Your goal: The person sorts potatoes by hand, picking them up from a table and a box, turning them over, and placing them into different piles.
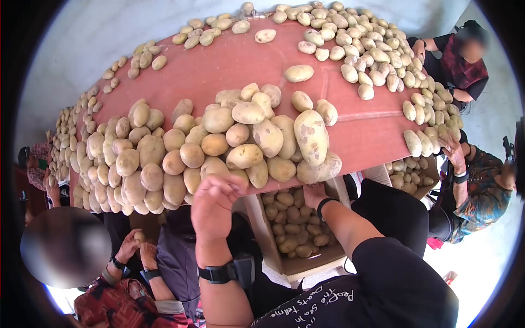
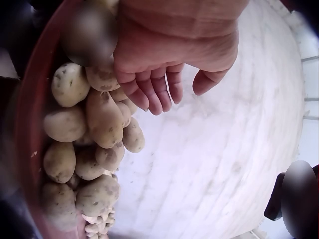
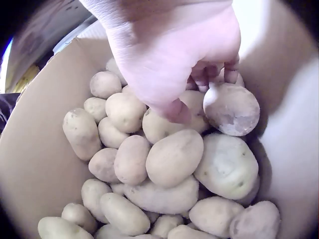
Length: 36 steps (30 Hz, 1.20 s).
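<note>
Potatoes cover much of a red table, heaped in a big pile at its near edge and strung in rows along its far and side edges; the person's left hand is raised at that near edge, just below the pile, its fingers loosely curled and resting against the nearest potatoes without gripping any of them; in the left wrist view the thumb stands apart from the fingers and nothing lies in the palm.

Below the table's near edge stands a cardboard box, open at the top and well filled with potatoes; the right hand reaches down into the box right under the table edge; in the right wrist view its fingertips curl onto a round potato that lies on top of the others against the box's wall; the fingers touch its upper side, but whether they actually pinch it I cannot tell.

Both wrists wear a black strap.

Around the table stand other people; 1 at its far right corner in a dark top, another at its right side with a hand on the potatoes there, a 3rd below its left end holding a potato in both hands.
</note>
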Available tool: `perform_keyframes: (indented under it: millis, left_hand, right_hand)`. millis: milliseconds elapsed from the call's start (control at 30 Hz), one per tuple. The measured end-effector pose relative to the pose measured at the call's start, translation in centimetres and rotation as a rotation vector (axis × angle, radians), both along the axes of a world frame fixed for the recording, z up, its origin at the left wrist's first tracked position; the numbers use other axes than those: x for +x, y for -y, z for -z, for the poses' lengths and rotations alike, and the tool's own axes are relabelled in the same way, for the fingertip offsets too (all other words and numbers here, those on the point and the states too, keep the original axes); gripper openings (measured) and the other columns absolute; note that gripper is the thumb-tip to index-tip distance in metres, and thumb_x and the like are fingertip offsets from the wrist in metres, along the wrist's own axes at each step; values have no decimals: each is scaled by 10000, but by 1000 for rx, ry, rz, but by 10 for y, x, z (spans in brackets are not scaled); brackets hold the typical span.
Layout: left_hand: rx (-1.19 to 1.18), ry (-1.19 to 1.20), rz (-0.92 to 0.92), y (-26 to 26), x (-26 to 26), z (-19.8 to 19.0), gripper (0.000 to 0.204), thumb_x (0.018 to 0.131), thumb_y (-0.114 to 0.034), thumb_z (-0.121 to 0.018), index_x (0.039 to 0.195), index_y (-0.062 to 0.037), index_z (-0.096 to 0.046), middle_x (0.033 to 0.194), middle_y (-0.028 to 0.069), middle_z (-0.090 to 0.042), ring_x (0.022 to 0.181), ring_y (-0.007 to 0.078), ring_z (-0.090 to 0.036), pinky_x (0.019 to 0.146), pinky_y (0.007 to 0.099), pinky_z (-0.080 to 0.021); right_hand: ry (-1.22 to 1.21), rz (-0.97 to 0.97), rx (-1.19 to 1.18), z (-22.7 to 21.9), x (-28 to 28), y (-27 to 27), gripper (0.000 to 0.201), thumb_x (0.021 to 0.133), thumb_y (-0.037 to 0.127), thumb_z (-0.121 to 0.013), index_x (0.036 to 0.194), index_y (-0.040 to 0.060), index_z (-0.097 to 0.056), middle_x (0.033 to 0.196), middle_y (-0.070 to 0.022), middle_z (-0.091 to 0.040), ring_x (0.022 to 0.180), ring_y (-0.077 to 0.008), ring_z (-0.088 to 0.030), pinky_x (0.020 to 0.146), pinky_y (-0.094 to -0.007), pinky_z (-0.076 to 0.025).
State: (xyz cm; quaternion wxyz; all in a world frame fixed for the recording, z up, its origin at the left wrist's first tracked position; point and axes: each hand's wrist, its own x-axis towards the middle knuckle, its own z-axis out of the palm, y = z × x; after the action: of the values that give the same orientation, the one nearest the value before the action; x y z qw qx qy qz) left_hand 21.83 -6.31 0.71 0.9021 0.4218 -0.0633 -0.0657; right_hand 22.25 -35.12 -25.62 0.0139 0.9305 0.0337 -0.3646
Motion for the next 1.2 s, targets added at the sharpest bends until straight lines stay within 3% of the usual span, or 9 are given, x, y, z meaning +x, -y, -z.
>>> perform_keyframes:
  millis: [67,233,467,567,667,800,833,1100,1200]
  left_hand:
    - [121,-83,116,8,-3,-1,266,966,-226,-511,1021,19,-598,1093,174,-653,1038,260,-637,944,380,-496]
    - [471,-304,325,37,-3,-6,287,996,-216,-500,1099,20,-624,1132,136,-664,1047,211,-636,929,339,-492]
    - [468,-265,296,39,0,-1,282,1003,-230,-515,1127,-10,-640,1140,89,-666,1082,170,-612,945,315,-473]
    - [488,-278,287,36,-1,11,275,1000,-238,-533,1131,-21,-641,1139,71,-661,1076,156,-606,936,309,-471]
    - [557,-229,284,37,0,13,280,995,-265,-548,1132,-38,-637,1102,43,-656,1051,141,-601,914,303,-469]
    - [526,-224,279,36,-3,18,275,993,-273,-548,1124,-44,-627,1100,30,-644,1044,133,-599,893,293,-466]
    - [538,-228,282,36,-3,19,271,992,-271,-548,1122,-45,-624,1104,29,-642,1044,131,-599,888,289,-465]
    - [452,-251,262,39,-12,14,268,981,-256,-564,1131,-49,-646,1100,42,-676,1023,145,-627,884,295,-482]
    - [496,-266,231,42,-16,1,274,974,-269,-567,1111,-51,-662,1092,54,-688,1005,155,-637,889,302,-486]
  right_hand:
    - [-124,-36,-2,-10,9,1,550,900,184,-517,1426,58,-417,1523,-115,-389,1436,-277,-300,1149,-496,-251]
    - [55,-94,29,25,-1,6,600,874,180,-554,1440,46,-407,1548,-122,-358,1464,-281,-260,1182,-508,-197]
    - [-68,-79,92,1,6,9,559,827,188,-609,1349,17,-507,1496,-154,-418,1423,-305,-341,1169,-493,-250]
    - [-8,-120,98,27,11,15,515,770,191,-640,1246,2,-587,1360,-209,-544,1356,-333,-437,1133,-481,-318]
    - [86,-257,90,30,-4,10,563,757,171,-640,1285,19,-516,1373,-197,-536,1314,-372,-470,1140,-477,-293]
    - [-26,-145,73,18,-13,0,531,781,142,-659,1280,58,-497,1284,-167,-576,1244,-335,-533,1061,-454,-415]
    - [31,-274,38,18,-17,3,452,792,160,-675,1213,61,-546,1253,-160,-585,1214,-311,-557,995,-449,-471]
    - [108,-244,197,-9,-56,18,402,672,282,-763,1034,143,-662,1015,-136,-702,987,-323,-675,809,-464,-539]
    - [40,-250,269,-65,-66,17,463,627,315,-805,1014,109,-656,954,-157,-707,905,-342,-693,783,-462,-546]
